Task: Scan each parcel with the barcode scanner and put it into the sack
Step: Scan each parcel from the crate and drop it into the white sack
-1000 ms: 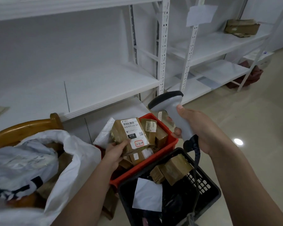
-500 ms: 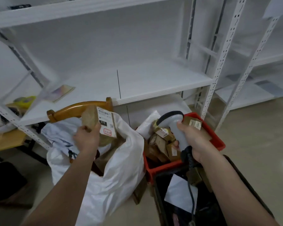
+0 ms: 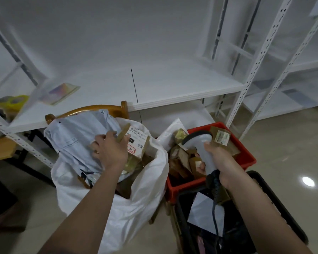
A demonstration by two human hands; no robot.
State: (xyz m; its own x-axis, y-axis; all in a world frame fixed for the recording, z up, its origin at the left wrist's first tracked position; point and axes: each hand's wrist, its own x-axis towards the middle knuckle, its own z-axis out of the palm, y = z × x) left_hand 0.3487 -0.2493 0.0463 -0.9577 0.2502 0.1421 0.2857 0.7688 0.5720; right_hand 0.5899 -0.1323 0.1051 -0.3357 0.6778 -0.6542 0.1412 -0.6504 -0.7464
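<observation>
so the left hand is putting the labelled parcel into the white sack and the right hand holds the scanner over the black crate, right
Not quite. In the head view the right hand holds the scanner over the red crate, not the black crate. The rest stands: the left hand grips the labelled parcel at the mouth of the white sack.

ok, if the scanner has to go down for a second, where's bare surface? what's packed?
Free: the white shelf, bare from the card at its left end across to the upright; also the floor right of the red bin. Crowded: the red bin is heaped with parcels, and the sack mouth is taken up by the left hand and its parcel.
</observation>
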